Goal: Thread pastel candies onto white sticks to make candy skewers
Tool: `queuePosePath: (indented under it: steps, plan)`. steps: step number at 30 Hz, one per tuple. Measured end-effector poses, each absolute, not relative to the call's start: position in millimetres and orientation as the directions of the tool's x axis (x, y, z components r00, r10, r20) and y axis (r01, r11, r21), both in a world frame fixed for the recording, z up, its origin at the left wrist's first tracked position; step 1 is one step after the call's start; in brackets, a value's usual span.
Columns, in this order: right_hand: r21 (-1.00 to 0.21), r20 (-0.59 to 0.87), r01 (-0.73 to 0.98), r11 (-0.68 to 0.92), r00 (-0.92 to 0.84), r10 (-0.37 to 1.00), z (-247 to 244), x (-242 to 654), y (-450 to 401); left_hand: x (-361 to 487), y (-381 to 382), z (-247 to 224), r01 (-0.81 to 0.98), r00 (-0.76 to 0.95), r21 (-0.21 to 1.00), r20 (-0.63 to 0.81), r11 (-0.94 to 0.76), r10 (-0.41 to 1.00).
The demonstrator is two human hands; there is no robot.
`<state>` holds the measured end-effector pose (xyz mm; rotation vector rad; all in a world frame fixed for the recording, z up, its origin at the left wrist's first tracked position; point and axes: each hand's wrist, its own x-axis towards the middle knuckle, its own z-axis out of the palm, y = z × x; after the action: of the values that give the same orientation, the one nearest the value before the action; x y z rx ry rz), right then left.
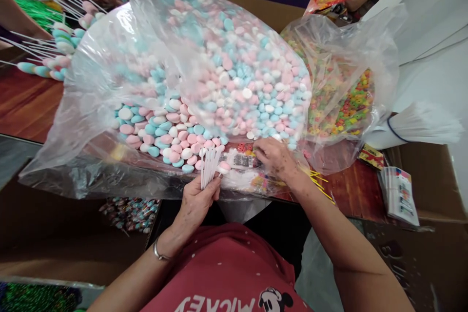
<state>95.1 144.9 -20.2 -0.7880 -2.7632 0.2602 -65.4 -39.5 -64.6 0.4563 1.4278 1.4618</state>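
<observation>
My left hand (197, 202) is closed round a bundle of thin white sticks (209, 165) that point upward. A pink and white candy (224, 167) sits by its fingertips, seemingly on a stick. To the right, my right hand (276, 158) reaches down at the bag's front edge, beside small red ring candies (245, 147) and a printed wrapper (239, 160). Its fingertips are bent together, and what they hold, if anything, is too small to tell. Behind both hands lies a large clear bag (234, 58) of pink, white and blue candies (175, 131), open toward me.
A second bag (340, 92) with colourful rings stands at the right, near a bundle of white sticks (424, 124) and stacked packets (398, 195). Skewered candies (62, 48) lie at the left. Other people's hands show at both upper corners. An open carton (73, 234) is below left.
</observation>
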Motion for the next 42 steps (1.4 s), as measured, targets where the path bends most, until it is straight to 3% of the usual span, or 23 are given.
queuePosePath:
  steps: [5, 9, 12, 16, 23, 25, 26, 28, 30, 31, 33, 35, 38, 42]
  plan:
    - [-0.041, 0.218, 0.442, 0.896, -0.871, 0.440, -27.3, 96.1, 129.4, -64.1, -39.2, -61.9, -0.365, -0.436, 0.911, -0.349, 0.192, 0.830]
    - [0.037, 0.262, 0.382, 0.924, -0.896, 0.359, -28.7, 96.0, 124.8, -63.3, -39.0, -59.0, -0.367, -0.441, 0.910, -0.354, 0.194, 0.825]
    - [0.041, 0.261, 0.364, 0.931, -0.903, 0.341, -31.4, 96.1, 122.0, -63.5, -39.9, -60.9, -0.371, -0.437, 0.908, -0.358, 0.197, 0.825]
    - [-0.007, 0.266, 0.465, 0.885, -0.853, 0.450, -34.4, 97.9, 118.5, -65.3, -42.7, -66.4, -0.353, -0.424, 0.913, -0.352, 0.206, 0.834]
    - [-0.012, 0.194, 0.511, 0.859, -0.842, 0.504, -27.7, 96.5, 117.6, -67.4, -46.6, -69.6, -0.238, -0.415, 0.948, -0.294, 0.209, 0.861]
    - [-0.085, 0.236, 0.570, 0.817, -0.785, 0.573, -28.7, 94.1, 117.2, -67.5, -47.8, -67.9, -0.156, -0.396, 0.966, -0.253, 0.207, 0.883]
    - [-0.181, 0.270, 0.600, 0.779, -0.732, 0.626, -29.4, 93.0, 116.7, -67.4, -48.4, -66.8, -0.108, -0.385, 0.974, -0.226, 0.200, 0.895]
    - [-0.510, 0.287, 0.576, 0.638, -0.586, 0.758, -30.0, 91.2, 114.6, -66.9, -49.0, -63.7, -0.005, -0.367, 0.984, -0.166, 0.176, 0.915]
    - [-0.855, 0.166, 0.377, 0.357, -0.454, 0.875, -28.4, 89.5, 111.1, -65.9, -48.9, -60.0, 0.081, -0.345, 0.984, -0.121, 0.158, 0.931]
    - [-0.951, 0.070, 0.246, 0.188, -0.421, 0.904, -26.7, 88.5, 109.1, -65.2, -48.5, -57.9, 0.114, -0.336, 0.982, -0.106, 0.153, 0.936]
    - [-0.995, -0.098, 0.036, -0.092, -0.405, 0.909, -22.5, 86.1, 104.8, -63.9, -47.3, -54.0, 0.160, -0.327, 0.976, -0.091, 0.150, 0.941]
    - [-0.967, -0.195, -0.073, -0.244, -0.405, 0.894, -18.9, 83.2, 101.1, -63.0, -46.0, -50.6, 0.190, -0.331, 0.970, -0.081, 0.150, 0.940]
    - [-0.938, -0.239, -0.141, -0.316, -0.393, 0.888, -18.4, 79.2, 97.2, -62.7, -44.5, -47.5, 0.226, -0.333, 0.962, -0.073, 0.155, 0.940]
    - [-0.949, -0.178, -0.172, -0.264, -0.399, 0.900, -24.3, 77.0, 94.9, -63.3, -43.9, -47.1, 0.241, -0.335, 0.956, -0.078, 0.165, 0.939]
